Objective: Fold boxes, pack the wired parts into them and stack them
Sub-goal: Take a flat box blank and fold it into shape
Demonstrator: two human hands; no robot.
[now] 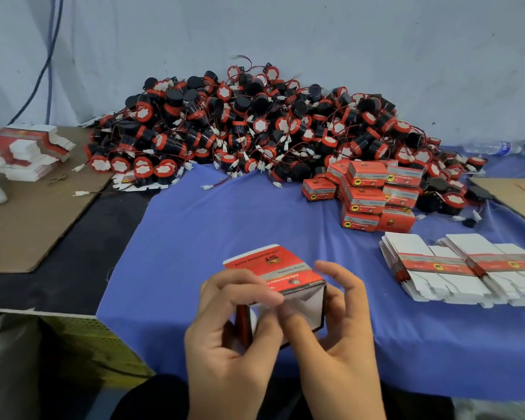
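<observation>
Blue cloth (194, 231) beneath you: your left hand (225, 338) and right hand (337, 334) both pinch half-folded red box (281, 269); wired parts (255, 125) heaped behind.

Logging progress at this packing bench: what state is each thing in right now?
box in hands: opened up, near end unclosed, far flap up.
left hand: grips the box.
right hand: holds the box's right side.
wired parts: loose heap, unpacked.
red boxes: closed, stacked.
flat blanks on the right: unfolded, bundled.
flat blanks on the left: unfolded, piled.
water bottle: lying on its side.
</observation>
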